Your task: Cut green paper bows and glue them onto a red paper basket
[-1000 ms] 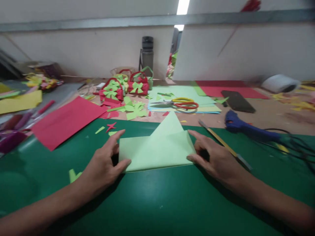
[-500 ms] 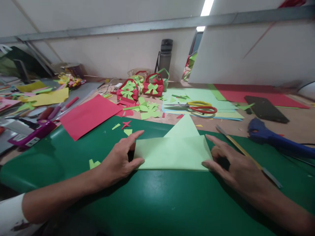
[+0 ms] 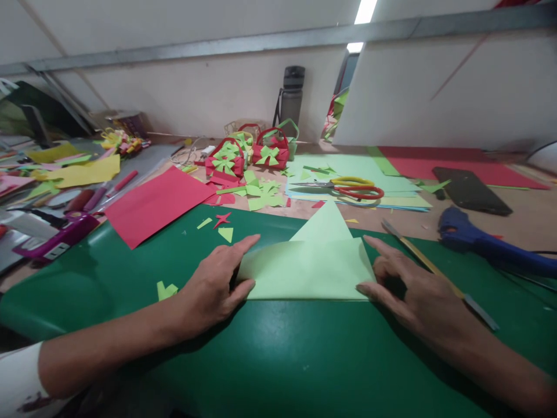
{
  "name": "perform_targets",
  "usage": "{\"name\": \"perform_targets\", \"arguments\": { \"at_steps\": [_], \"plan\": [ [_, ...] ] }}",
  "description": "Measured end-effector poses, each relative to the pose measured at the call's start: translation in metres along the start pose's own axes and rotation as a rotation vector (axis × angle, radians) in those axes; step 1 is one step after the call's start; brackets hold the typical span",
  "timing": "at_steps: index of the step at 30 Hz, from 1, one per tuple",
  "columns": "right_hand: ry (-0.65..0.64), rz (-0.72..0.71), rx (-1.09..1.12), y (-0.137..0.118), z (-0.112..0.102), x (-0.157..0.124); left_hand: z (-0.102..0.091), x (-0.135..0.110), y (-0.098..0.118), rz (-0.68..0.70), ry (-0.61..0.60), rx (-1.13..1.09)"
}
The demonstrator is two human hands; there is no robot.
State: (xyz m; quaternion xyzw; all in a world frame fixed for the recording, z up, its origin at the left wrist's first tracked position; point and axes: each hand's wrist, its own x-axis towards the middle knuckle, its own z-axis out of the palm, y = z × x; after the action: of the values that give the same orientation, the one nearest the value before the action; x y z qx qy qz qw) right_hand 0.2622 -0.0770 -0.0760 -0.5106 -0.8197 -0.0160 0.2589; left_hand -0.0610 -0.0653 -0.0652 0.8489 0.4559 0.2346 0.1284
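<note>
Green matting covers the near half of the surface (image 3: pixel 278 360), and beyond its far edge the bare board is crowded with craft clutter: a red sheet (image 3: pixel 156 203) toward the left edge, small red paper baskets (image 3: pixel 248 157) with green bows near the far wall, scissors (image 3: pixel 348 188) lying on a stack of pale sheets, and a blue glue gun (image 3: pixel 474 238) toward the right edge. The light green paper (image 3: pixel 308 270) lies flat in the middle of the mat, close to its far edge. It is folded into a wide band with a triangular flap pointing away from the person. The work in hand looks like flattening a fold. The left hand (image 3: pixel 213 284) is spread and arched at the paper's left end, with the index finger stretched along the upper corner and the thumb pressing the lower corner. The right hand (image 3: pixel 413 290) mirrors it at the right end, fingers apart, with the thumb tip on the lower right corner. Neither hand grips anything; both only press down on the sheet. A ruler (image 3: pixel 430 270) lies slanted just beside the right hand, apparently untouched. Any further crease would probably call for both ends to be pinned evenly, since the glossy mat could let the paper slide and throw the edges out of line.
</note>
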Motion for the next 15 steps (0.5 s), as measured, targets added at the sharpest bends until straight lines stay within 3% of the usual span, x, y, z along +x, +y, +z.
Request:
{"name": "perform_targets", "arguments": {
  "at_steps": [15],
  "plan": [
    [0.004,-0.01,0.02,-0.0005,0.0004,0.0003,0.0019,-0.0017,-0.0017,0.015,0.014,0.026]
  ]
}}
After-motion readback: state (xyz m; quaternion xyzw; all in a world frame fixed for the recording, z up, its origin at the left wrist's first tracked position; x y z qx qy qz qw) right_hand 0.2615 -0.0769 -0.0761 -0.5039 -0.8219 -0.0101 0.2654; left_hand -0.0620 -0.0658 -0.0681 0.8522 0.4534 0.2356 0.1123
